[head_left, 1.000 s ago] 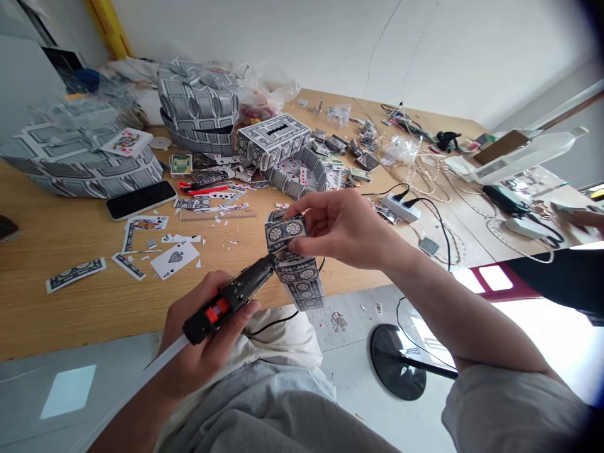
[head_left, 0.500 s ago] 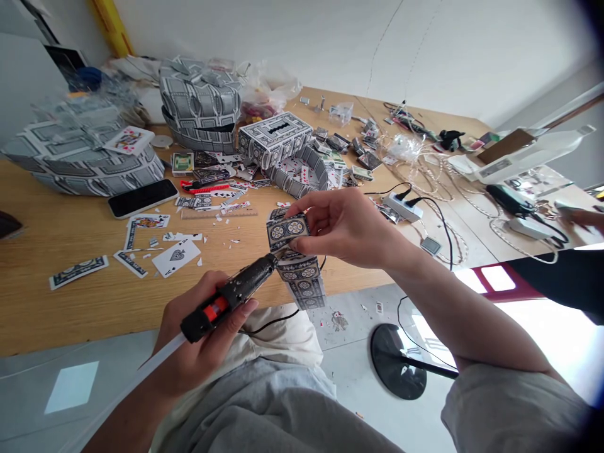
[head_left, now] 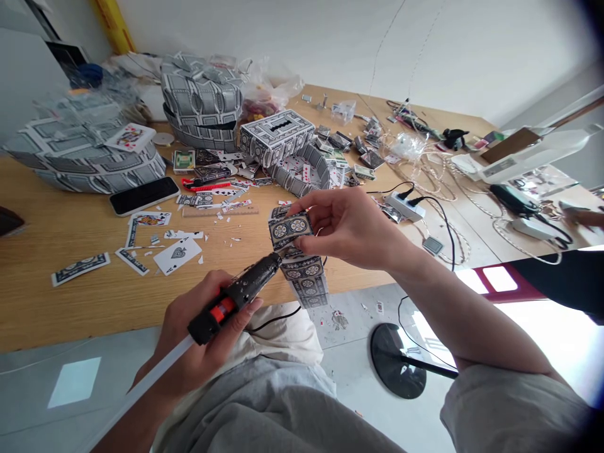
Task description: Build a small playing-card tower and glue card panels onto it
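Observation:
My left hand (head_left: 201,330) is wrapped round a black hot glue gun (head_left: 236,296) with a long pale glue stick trailing from its back end. The nozzle touches or nearly touches a folded strip of patterned playing cards (head_left: 306,280). That strip is pinched between the thumb and fingers of my right hand (head_left: 344,226), above the table's front edge, and its lower end hangs past the edge. The exact spot at the nozzle tip is too small to make out.
Cut cards and an ace of spades (head_left: 178,255) lie on the wooden table (head_left: 94,308), near a phone (head_left: 144,196). Behind stand a card-covered box (head_left: 276,135) and larger card-built pieces (head_left: 202,100). A power strip (head_left: 404,206) with cords sits right. Another person's hand (head_left: 587,217) shows far right.
The glue gun and my left hand have shifted slightly right, nozzle still at the card strip. My right hand keeps its pinch, and the view has moved a little.

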Demonstrator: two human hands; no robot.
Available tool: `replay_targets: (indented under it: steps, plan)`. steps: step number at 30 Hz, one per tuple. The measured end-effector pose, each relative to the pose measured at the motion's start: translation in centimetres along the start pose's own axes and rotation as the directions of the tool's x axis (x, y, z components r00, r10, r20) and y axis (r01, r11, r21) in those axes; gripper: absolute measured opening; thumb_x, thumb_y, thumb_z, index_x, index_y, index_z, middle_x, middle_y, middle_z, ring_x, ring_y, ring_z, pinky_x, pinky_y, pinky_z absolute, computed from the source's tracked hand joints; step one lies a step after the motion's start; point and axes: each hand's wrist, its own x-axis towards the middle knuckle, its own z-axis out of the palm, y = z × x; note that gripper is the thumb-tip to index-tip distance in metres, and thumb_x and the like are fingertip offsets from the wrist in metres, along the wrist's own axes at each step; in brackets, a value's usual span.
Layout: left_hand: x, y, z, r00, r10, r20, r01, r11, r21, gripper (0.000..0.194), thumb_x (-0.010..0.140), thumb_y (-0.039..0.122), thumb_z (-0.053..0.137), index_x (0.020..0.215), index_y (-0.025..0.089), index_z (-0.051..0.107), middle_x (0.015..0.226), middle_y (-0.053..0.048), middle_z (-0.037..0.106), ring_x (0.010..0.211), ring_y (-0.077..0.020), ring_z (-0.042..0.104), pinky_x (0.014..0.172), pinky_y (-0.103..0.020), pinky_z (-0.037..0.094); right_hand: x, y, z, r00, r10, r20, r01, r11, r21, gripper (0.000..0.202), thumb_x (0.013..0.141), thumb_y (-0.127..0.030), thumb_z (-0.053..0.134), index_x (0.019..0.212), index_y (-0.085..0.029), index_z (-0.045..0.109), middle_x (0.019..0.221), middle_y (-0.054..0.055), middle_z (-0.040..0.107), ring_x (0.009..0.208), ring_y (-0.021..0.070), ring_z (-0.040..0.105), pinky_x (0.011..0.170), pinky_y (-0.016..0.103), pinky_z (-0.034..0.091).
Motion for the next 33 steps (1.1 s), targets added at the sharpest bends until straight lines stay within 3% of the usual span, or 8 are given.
replay_targets:
  steps: [3, 9, 28, 33]
  plan:
    - [0.13, -0.13, -0.1, 0.998, 0.061, -0.003, -0.061, 0.998, 0.029, 0.011, 0.101, 0.031, 0.07, 0.101, 0.025, 0.061, 0.075, 0.006, 0.066, 0.058, -0.0119, 0.061, 0.059, -0.022, 0.049, -0.02, 0.18, 0.0, 1.0, -0.011, -0.005, 0.011, 1.0, 0.003, 0.034, 0.072, -0.013, 0.084, 0.106, -0.01, 0.076, 0.057, -0.008, 0.054, 0.05, 0.0065, 0.045, 0.043, 0.023, 0.028]
    - [0.14, 0.2, -0.14, 0.997, 0.077, -0.016, -0.076, 0.996, 0.052, 0.011, 0.101, 0.03, 0.071, 0.102, 0.025, 0.061, 0.073, 0.007, 0.066, 0.056, -0.0112, 0.06, 0.057, -0.021, 0.049, 0.02, 0.49, 0.0, 1.0, -0.025, -0.015, 0.025, 1.0, 0.008, 0.034, 0.072, -0.014, 0.085, 0.105, -0.012, 0.076, 0.058, -0.008, 0.054, 0.051, 0.0066, 0.047, 0.043, 0.023, 0.029]
    - [0.02, 0.26, -0.48, 0.998, 0.046, -0.04, -0.042, 0.996, 0.082, 0.014, 0.1, 0.034, 0.072, 0.099, 0.024, 0.062, 0.068, 0.008, 0.064, 0.05, -0.0111, 0.057, 0.054, -0.023, 0.047, 0.01, 0.3, 0.01, 0.998, -0.035, -0.056, 0.034, 0.999, -0.008, 0.034, 0.073, -0.014, 0.087, 0.105, -0.01, 0.077, 0.058, -0.007, 0.055, 0.052, 0.0075, 0.045, 0.044, 0.025, 0.028]
    - [-0.29, 0.37, -0.56, 0.993, 0.073, -0.088, -0.068, 0.996, 0.064, 0.01, 0.099, 0.031, 0.072, 0.105, 0.025, 0.066, 0.086, 0.004, 0.074, 0.069, -0.0146, 0.069, 0.066, -0.025, 0.052, 0.09, 0.1, 0.09, 0.998, -0.022, -0.06, 0.022, 1.0, -0.001, 0.032, 0.072, -0.013, 0.085, 0.103, -0.011, 0.076, 0.057, -0.008, 0.055, 0.051, 0.0069, 0.044, 0.043, 0.024, 0.027]
